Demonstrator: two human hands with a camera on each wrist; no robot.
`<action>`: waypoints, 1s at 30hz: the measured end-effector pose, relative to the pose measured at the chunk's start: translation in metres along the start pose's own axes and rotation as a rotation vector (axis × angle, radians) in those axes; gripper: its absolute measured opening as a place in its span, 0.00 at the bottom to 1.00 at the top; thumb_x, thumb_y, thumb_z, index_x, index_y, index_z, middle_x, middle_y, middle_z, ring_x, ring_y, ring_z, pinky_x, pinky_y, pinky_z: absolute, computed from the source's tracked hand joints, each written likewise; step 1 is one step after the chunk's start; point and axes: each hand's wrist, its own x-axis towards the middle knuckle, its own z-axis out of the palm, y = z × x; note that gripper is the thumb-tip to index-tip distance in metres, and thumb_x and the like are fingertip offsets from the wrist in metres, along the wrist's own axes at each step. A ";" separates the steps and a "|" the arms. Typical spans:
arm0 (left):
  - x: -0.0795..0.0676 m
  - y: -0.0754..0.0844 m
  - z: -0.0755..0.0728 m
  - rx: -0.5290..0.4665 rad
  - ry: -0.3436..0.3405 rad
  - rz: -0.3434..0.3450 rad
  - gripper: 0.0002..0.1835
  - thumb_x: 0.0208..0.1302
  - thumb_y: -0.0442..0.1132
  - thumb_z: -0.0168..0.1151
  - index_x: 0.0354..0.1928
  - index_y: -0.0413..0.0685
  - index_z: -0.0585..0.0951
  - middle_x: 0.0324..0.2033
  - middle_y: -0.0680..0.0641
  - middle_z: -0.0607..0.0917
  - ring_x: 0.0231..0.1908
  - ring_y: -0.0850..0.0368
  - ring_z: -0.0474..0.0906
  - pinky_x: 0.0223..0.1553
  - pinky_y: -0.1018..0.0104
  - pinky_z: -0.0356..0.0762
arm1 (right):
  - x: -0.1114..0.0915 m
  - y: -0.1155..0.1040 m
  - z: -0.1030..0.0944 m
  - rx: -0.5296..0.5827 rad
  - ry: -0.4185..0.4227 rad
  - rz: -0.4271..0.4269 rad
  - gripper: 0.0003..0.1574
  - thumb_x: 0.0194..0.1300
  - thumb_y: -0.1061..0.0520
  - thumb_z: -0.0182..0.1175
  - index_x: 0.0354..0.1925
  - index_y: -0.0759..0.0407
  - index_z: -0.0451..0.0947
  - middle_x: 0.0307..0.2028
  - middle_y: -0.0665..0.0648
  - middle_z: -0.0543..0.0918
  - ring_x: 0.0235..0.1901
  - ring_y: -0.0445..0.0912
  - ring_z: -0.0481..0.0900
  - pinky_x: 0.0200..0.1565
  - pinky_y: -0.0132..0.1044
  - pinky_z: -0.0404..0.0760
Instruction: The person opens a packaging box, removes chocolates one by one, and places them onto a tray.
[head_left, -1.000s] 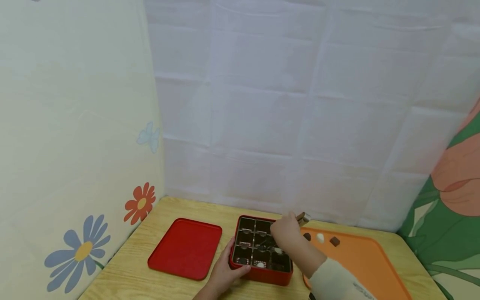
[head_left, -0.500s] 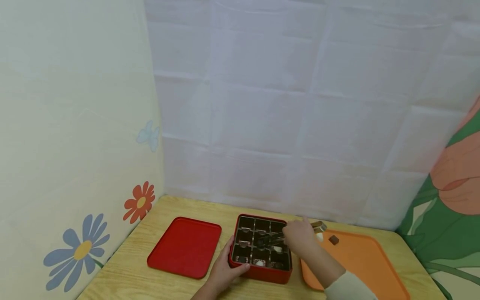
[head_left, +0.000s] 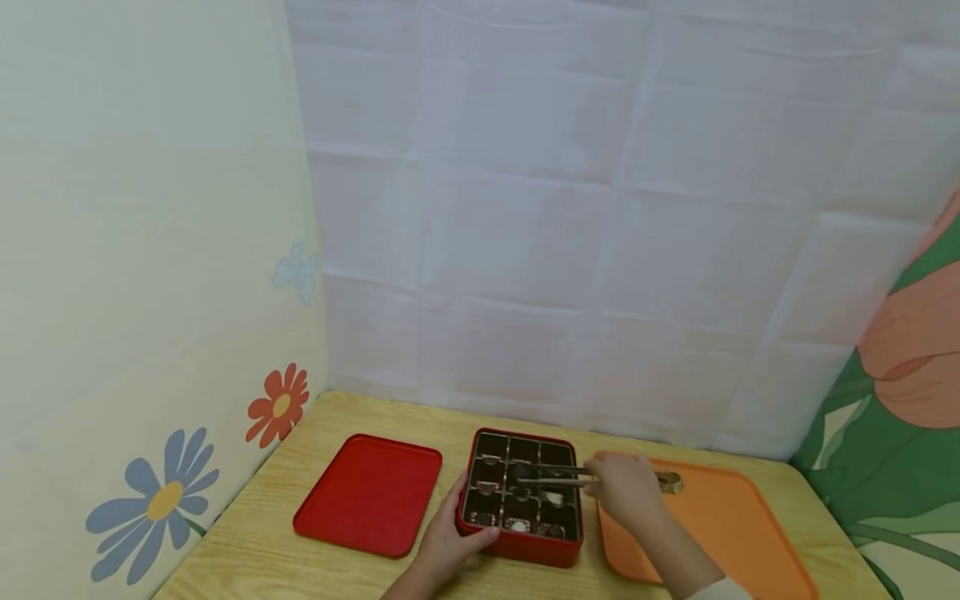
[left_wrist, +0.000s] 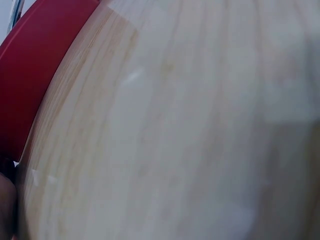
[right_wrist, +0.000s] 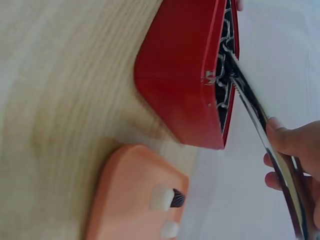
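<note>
A red square tin (head_left: pixel 517 548) with a dark divided insert stands on the table. Small white and dark chocolates sit in several of its compartments, with a white chocolate (head_left: pixel 519 527) in the front row. My left hand (head_left: pixel 448 546) grips the tin's front left corner, thumb on the front wall. In my right hand (head_left: pixel 630 493) are metal tongs (head_left: pixel 558 481), held nearly level from the right. Their two arms stand a little apart. In the right wrist view the tongs' ends dip inside the tin; what lies between them is hidden.
An orange tray (head_left: pixel 720 525) lies to the right, bearing white chocolates (right_wrist: pixel 161 197) and a dark chocolate (right_wrist: pixel 178 198), which my right hand covers in the head view. A red lid (head_left: pixel 371 496) lies left of the tin. A pale cloth hangs behind the table.
My right hand has moved to the right, from above the tin to over the tray's near-left side. The tongs have tipped flatter and their arms show apart. The left hand keeps its place.
</note>
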 end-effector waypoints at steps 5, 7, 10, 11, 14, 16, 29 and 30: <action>0.001 -0.001 0.000 -0.007 0.001 0.009 0.56 0.50 0.52 0.77 0.77 0.49 0.54 0.70 0.33 0.65 0.67 0.32 0.63 0.59 0.34 0.67 | -0.013 0.012 0.006 0.065 0.031 0.029 0.18 0.52 0.48 0.71 0.44 0.49 0.85 0.39 0.51 0.88 0.36 0.48 0.84 0.40 0.55 0.77; 0.001 -0.001 0.001 -0.009 0.001 0.008 0.56 0.50 0.52 0.77 0.77 0.49 0.54 0.70 0.33 0.65 0.67 0.32 0.63 0.60 0.34 0.67 | -0.018 0.016 0.007 0.072 0.050 0.046 0.19 0.52 0.48 0.71 0.45 0.48 0.86 0.38 0.50 0.88 0.34 0.48 0.84 0.37 0.53 0.77; 0.000 -0.001 0.001 -0.010 0.002 0.003 0.56 0.50 0.52 0.77 0.77 0.49 0.54 0.70 0.32 0.65 0.67 0.31 0.63 0.60 0.34 0.67 | -0.023 0.022 0.007 0.104 0.050 0.091 0.20 0.53 0.47 0.70 0.46 0.47 0.86 0.38 0.50 0.88 0.34 0.47 0.83 0.37 0.52 0.76; 0.000 -0.001 0.001 -0.008 0.003 0.001 0.56 0.50 0.52 0.77 0.77 0.49 0.54 0.69 0.32 0.65 0.67 0.31 0.63 0.60 0.34 0.67 | -0.025 0.024 0.007 0.118 0.045 0.107 0.20 0.53 0.47 0.70 0.46 0.47 0.86 0.39 0.50 0.88 0.35 0.47 0.84 0.37 0.52 0.76; 0.000 -0.001 0.001 0.000 0.004 -0.004 0.56 0.50 0.52 0.77 0.77 0.49 0.54 0.69 0.32 0.65 0.67 0.32 0.64 0.60 0.33 0.67 | -0.031 0.031 0.008 0.154 0.028 0.141 0.22 0.55 0.48 0.69 0.49 0.49 0.85 0.42 0.53 0.88 0.38 0.50 0.84 0.40 0.55 0.77; 0.000 -0.001 0.001 0.004 0.003 -0.005 0.56 0.50 0.52 0.77 0.77 0.50 0.54 0.69 0.32 0.65 0.67 0.32 0.64 0.60 0.33 0.67 | -0.037 0.036 0.008 0.167 0.040 0.154 0.22 0.55 0.49 0.69 0.49 0.51 0.85 0.43 0.55 0.88 0.39 0.52 0.85 0.41 0.57 0.77; 0.001 -0.001 0.001 -0.008 0.000 -0.007 0.56 0.50 0.52 0.77 0.77 0.50 0.54 0.70 0.33 0.65 0.67 0.33 0.64 0.60 0.34 0.67 | -0.073 0.079 0.016 0.214 0.096 0.236 0.21 0.54 0.51 0.71 0.46 0.56 0.86 0.37 0.54 0.88 0.32 0.48 0.85 0.33 0.50 0.80; 0.001 -0.001 0.001 -0.008 -0.002 -0.010 0.56 0.50 0.52 0.76 0.77 0.50 0.54 0.70 0.33 0.65 0.67 0.33 0.64 0.60 0.34 0.67 | -0.075 0.082 0.016 0.217 0.088 0.250 0.21 0.54 0.51 0.71 0.47 0.56 0.86 0.36 0.54 0.88 0.31 0.48 0.85 0.32 0.49 0.80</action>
